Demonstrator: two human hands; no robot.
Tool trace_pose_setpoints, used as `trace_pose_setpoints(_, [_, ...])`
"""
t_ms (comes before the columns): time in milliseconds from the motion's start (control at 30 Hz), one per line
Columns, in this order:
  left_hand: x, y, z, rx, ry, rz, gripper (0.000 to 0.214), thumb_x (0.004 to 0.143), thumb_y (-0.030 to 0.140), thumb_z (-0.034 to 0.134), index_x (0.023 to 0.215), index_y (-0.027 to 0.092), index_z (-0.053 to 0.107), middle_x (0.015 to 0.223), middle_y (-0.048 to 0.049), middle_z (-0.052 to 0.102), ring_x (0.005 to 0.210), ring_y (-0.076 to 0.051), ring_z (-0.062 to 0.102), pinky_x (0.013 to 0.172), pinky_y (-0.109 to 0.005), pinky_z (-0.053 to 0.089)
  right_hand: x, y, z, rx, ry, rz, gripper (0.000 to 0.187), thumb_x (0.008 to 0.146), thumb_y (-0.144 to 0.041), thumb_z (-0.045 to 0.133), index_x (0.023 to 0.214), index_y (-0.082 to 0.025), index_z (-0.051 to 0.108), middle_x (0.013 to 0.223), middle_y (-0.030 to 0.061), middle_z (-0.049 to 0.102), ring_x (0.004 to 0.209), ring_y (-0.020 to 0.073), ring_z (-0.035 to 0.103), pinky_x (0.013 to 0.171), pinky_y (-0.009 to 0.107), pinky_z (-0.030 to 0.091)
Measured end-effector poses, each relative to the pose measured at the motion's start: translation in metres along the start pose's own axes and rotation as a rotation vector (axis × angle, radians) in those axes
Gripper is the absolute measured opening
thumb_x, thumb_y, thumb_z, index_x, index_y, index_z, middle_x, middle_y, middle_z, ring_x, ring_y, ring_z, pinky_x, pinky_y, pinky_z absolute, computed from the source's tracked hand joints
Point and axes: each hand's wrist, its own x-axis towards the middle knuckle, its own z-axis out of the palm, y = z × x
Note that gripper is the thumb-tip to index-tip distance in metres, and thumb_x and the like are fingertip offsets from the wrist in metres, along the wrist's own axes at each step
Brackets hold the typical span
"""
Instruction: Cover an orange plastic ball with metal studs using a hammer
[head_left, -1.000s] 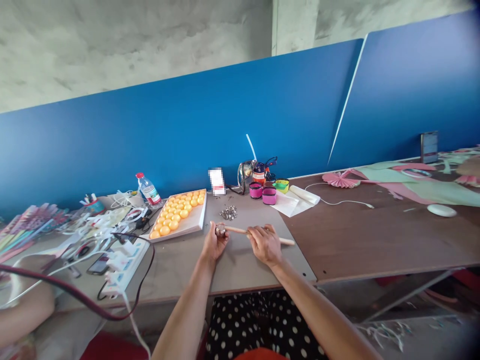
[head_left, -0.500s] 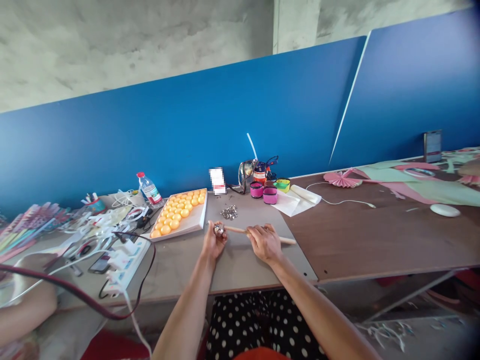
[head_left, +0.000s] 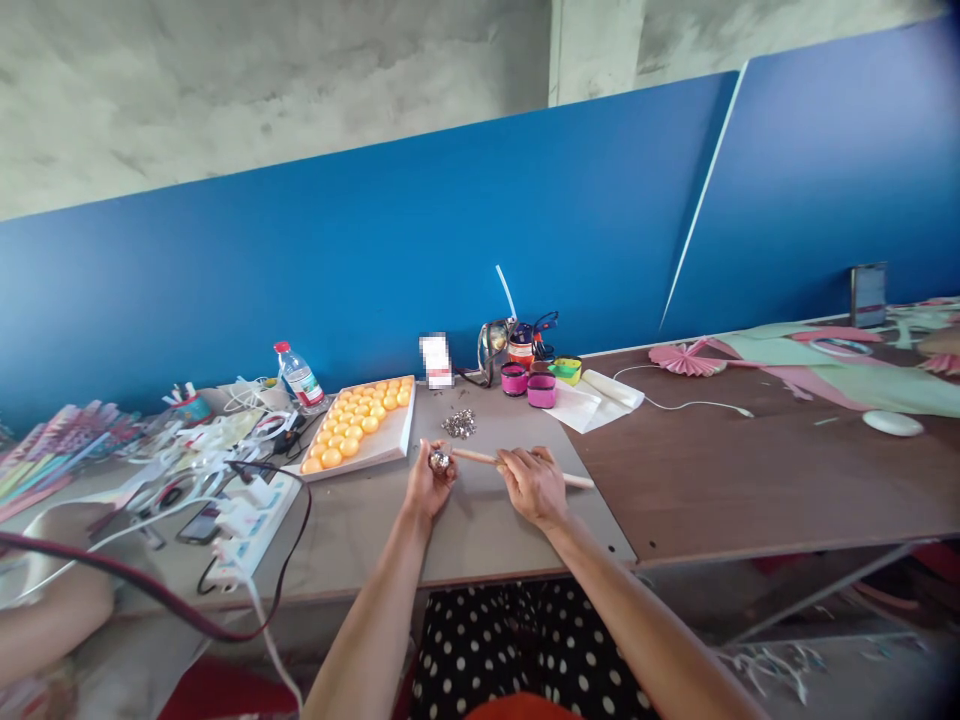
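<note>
My left hand is closed around a small shiny silver ball at the end of a thin wooden stick. My right hand grips the same stick farther along, and the stick's free end pokes out to the right. Both hands rest low over the grey table. A small heap of silver bits lies just beyond them. A white tray of several orange balls sits to the left of the heap.
At the back stand a water bottle, pink tape rolls and a white paper roll. Cables and a power strip crowd the left. Pink and green paper fans and a white mouse lie right. Another person's arm is at bottom left.
Hardly anything differs: both hands keep their hold on the stick and ball in the same spot, and the view has shifted very slightly.
</note>
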Motion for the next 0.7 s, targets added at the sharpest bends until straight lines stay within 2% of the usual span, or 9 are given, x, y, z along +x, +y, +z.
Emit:
trace_pose_setpoints(200, [-0.0018, 0.0018, 0.0025, -0.013, -0.006, -0.006, 0.030, 0.082, 0.045, 0.052, 0.077, 0.016, 0.054, 0.058, -0.0020, 0.058, 0.041, -0.008, 0.046, 0.043, -0.020, 0.036, 0.0006, -0.0008, -0.0008, -0.011, 0.033, 0.021, 0.024, 0.091, -0.024, 0.039, 0.104, -0.018, 0.058, 0.080, 0.0047, 0.065, 0.069, 0.0132, 0.057, 0.080, 0.029, 0.029])
trace_pose_setpoints(367, [-0.0025, 0.0017, 0.0030, -0.026, 0.006, -0.054, 0.030, 0.083, 0.043, 0.050, 0.076, 0.015, 0.054, 0.055, -0.0030, 0.057, 0.041, -0.010, 0.047, 0.042, -0.019, 0.034, 0.0010, -0.0012, 0.0009, -0.015, -0.034, 0.003, 0.021, 0.090, -0.024, 0.041, 0.098, -0.020, 0.060, 0.078, 0.0037, 0.065, 0.068, 0.0132, 0.056, 0.079, 0.029, 0.029])
trace_pose_setpoints(467, [-0.0028, 0.0028, 0.0023, -0.069, -0.050, -0.060, 0.033, 0.084, 0.045, 0.048, 0.076, 0.014, 0.056, 0.061, -0.0049, 0.060, 0.044, -0.010, 0.049, 0.045, -0.021, 0.038, 0.0007, -0.0006, 0.0008, -0.019, 0.023, 0.037, 0.023, 0.091, -0.025, 0.039, 0.100, -0.018, 0.059, 0.079, 0.0043, 0.065, 0.069, 0.0133, 0.057, 0.080, 0.030, 0.029])
trace_pose_setpoints(567, [-0.0029, 0.0048, 0.0030, -0.113, -0.067, -0.033, 0.031, 0.082, 0.045, 0.051, 0.081, 0.015, 0.058, 0.068, -0.0061, 0.062, 0.056, -0.014, 0.057, 0.052, -0.025, 0.045, -0.0004, 0.0003, 0.0013, -0.007, 0.053, 0.053, 0.023, 0.091, -0.025, 0.039, 0.100, -0.018, 0.059, 0.081, 0.0048, 0.065, 0.071, 0.0135, 0.057, 0.081, 0.030, 0.029])
trace_pose_setpoints(700, [-0.0010, 0.0060, 0.0049, -0.164, -0.049, -0.003, 0.018, 0.084, 0.033, 0.049, 0.085, 0.018, 0.060, 0.087, -0.0077, 0.065, 0.083, -0.018, 0.062, 0.077, -0.033, 0.049, -0.0013, 0.0015, 0.0039, -0.010, 0.096, 0.083, 0.021, 0.091, -0.024, 0.040, 0.099, -0.019, 0.059, 0.086, 0.0055, 0.064, 0.076, 0.0143, 0.056, 0.084, 0.031, 0.028])
